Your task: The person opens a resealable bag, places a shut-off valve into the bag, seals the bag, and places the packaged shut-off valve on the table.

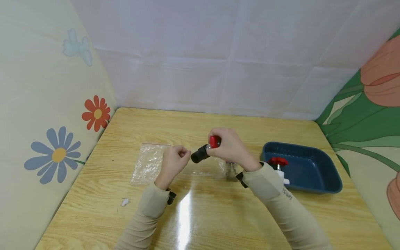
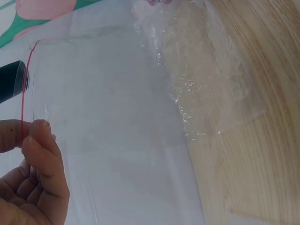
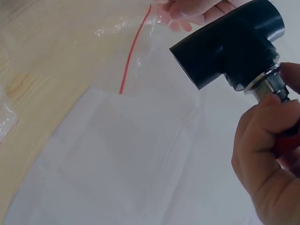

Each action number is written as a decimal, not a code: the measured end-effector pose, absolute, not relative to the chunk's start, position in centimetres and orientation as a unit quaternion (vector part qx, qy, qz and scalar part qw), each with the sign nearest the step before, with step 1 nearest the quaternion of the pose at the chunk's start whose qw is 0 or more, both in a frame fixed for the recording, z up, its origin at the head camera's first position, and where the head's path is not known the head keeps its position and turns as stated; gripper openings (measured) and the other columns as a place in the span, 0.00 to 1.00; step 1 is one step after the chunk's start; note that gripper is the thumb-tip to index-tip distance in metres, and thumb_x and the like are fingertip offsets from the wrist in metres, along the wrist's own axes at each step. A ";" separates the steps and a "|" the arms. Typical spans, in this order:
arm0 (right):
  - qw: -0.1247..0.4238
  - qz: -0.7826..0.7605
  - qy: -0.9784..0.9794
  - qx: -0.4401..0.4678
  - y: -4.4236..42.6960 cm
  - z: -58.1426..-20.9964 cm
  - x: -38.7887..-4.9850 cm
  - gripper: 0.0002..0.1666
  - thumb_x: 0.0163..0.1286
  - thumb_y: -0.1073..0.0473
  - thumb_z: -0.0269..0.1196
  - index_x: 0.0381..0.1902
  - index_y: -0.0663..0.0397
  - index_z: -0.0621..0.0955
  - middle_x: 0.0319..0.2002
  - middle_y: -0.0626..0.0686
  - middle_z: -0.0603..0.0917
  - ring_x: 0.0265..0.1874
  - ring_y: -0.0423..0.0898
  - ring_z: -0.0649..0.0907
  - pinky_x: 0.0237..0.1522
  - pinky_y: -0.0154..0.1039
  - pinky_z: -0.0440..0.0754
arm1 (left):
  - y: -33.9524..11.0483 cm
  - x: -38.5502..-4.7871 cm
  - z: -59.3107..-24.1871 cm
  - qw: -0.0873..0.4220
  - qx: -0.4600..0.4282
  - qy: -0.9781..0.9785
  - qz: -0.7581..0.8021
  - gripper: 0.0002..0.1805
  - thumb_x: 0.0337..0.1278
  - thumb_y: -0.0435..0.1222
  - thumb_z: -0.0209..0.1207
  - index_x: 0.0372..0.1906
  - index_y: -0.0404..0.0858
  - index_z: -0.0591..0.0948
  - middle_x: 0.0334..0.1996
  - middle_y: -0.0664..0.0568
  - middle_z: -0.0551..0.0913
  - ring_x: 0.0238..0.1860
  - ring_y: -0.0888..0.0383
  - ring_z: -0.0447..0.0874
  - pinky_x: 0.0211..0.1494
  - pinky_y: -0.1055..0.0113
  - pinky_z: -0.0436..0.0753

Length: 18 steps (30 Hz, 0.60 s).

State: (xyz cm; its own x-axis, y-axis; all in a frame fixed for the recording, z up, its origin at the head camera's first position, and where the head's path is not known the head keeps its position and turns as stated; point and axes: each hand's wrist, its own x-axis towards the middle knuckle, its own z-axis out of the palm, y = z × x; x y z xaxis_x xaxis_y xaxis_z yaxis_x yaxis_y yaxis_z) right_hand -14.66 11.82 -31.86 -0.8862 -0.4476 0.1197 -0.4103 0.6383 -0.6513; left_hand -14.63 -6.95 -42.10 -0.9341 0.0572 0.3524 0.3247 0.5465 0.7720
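With the right hand (image 1: 229,147) gripping the red-handled black T-shaped valve (image 3: 232,49) and the left hand (image 1: 173,159) pinching the clear red-lined plastic bag (image 2: 89,89), I'd spread it wide against snags.

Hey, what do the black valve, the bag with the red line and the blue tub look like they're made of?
The black valve looks like smooth plastic with a soft sheen, probably molded; its silvery stem glints like metal. The bag seems thin, glossy plastic film: see-through, wrinkled, catching light. The tub is likely plastic too, given its even color and rounded corners.
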 end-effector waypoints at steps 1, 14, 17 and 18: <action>0.022 -0.351 0.904 -0.242 11.8 -32.0 -14.7 0.08 0.49 0.66 0.64 0.23 0.54 0.73 0.19 0.50 0.72 0.15 0.45 0.68 0.19 0.37 0.67 | -6.9 -14.6 -42.1 0.144 -0.110 -0.868 -0.463 0.05 0.45 0.28 0.58 0.21 0.33 0.82 0.13 0.51 0.77 0.12 0.62 0.68 0.16 0.70 0.72; 0.018 -0.351 0.909 -0.225 11.6 -33.6 -15.4 0.10 0.52 0.62 0.66 0.23 0.55 0.73 0.18 0.49 0.71 0.16 0.44 0.68 0.21 0.36 0.67 | -6.9 -14.5 -41.7 0.132 -0.111 -0.865 -0.472 0.06 0.46 0.28 0.58 0.21 0.32 0.82 0.13 0.51 0.77 0.12 0.62 0.69 0.16 0.70 0.72; 0.016 -0.347 0.912 -0.218 11.5 -33.9 -15.5 0.12 0.53 0.59 0.67 0.23 0.55 0.73 0.19 0.49 0.72 0.17 0.44 0.69 0.21 0.36 0.68 | -6.9 -14.4 -41.7 0.129 -0.111 -0.864 -0.475 0.05 0.46 0.28 0.59 0.21 0.32 0.82 0.14 0.50 0.78 0.13 0.62 0.70 0.17 0.70 0.73; 0.016 -0.347 0.913 -0.215 11.5 -34.0 -15.5 0.12 0.53 0.59 0.67 0.23 0.55 0.73 0.19 0.49 0.72 0.17 0.44 0.69 0.22 0.35 0.68 | -6.9 -14.4 -41.7 0.129 -0.111 -0.863 -0.475 0.05 0.46 0.28 0.59 0.21 0.32 0.82 0.14 0.50 0.78 0.13 0.62 0.70 0.17 0.70 0.73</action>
